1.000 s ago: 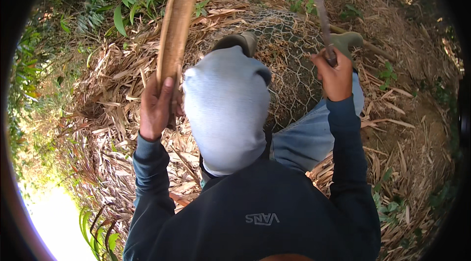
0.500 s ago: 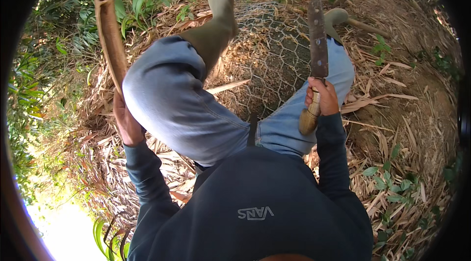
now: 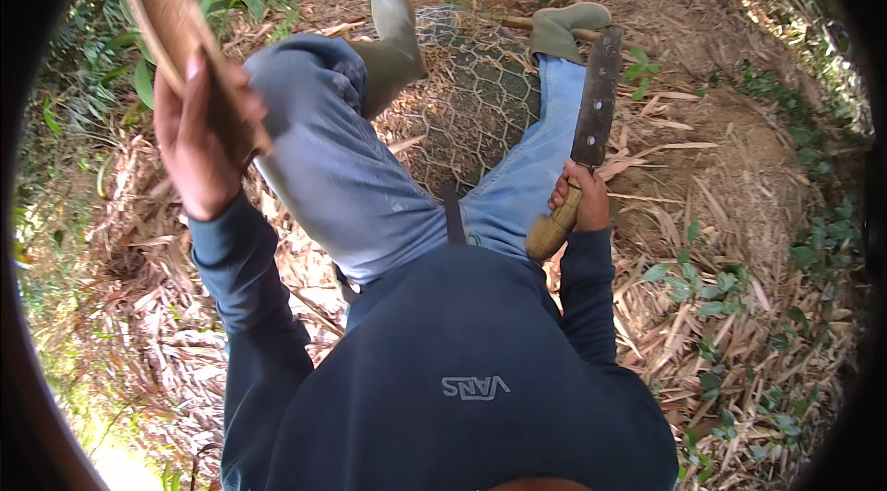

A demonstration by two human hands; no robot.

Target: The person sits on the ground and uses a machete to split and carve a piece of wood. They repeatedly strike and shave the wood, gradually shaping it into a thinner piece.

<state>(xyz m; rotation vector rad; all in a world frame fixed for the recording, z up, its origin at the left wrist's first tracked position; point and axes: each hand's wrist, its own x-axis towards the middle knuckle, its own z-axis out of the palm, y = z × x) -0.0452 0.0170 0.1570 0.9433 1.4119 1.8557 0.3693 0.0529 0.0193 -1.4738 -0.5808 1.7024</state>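
My left hand [image 3: 199,149] grips the lower end of a split bamboo length [image 3: 171,6], its thumb lying on the wood. The bamboo slants up past my left knee, blurred by motion, and its top runs out of the picture. In my right hand [image 3: 587,197] is a machete [image 3: 599,98], held by its thick pale wooden handle [image 3: 552,234]. Its dark blade, with a row of holes or bright spots along it, points away from me beside my right leg. Both tools are well apart.
A mound under hexagonal wire mesh [image 3: 476,112] lies between my legs in jeans [image 3: 342,158]. My rubber boots [image 3: 395,34] rest around it. A wooden pole shows by the right boot. Dry leaves [image 3: 721,205] litter the slope, with green plants [image 3: 711,288] at both sides.
My left hand has lifted the bamboo up and toward me, from beside the left knee. The machete stays in my right hand, tilted slightly more to the right. The view has shifted.
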